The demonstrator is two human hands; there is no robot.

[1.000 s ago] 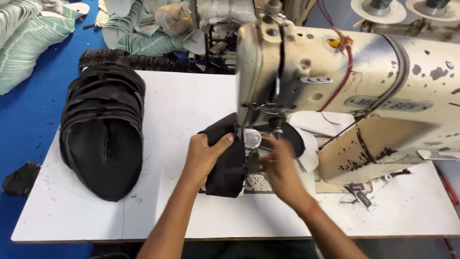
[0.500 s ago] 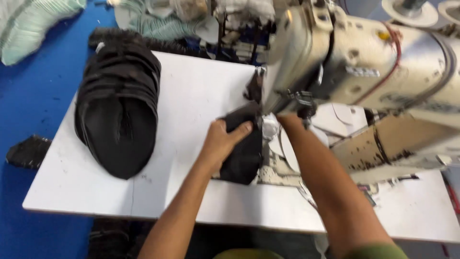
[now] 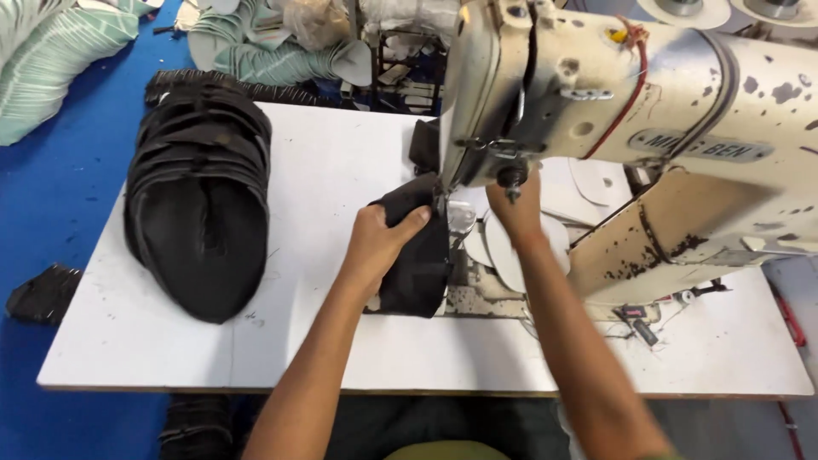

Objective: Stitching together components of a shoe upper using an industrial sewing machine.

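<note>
Lengthwise, black fabric piece (image 3: 417,255) runs toward the sewing machine (image 3: 596,111).

Left hand (image 3: 375,243) presses black fabric piece (image 3: 417,255) under the sewing machine (image 3: 630,111); right hand (image 3: 515,209) reaches behind its head.

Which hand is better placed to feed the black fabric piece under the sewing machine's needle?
Left. The left hand already grips the black fabric piece beside the needle; the right hand is raised at the sewing machine head.

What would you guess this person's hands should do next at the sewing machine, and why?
Probably ease the black fabric piece forward under the needle: the left hand already presses it flat beside the sewing machine, while the right hand is raised at the needle area.
</note>
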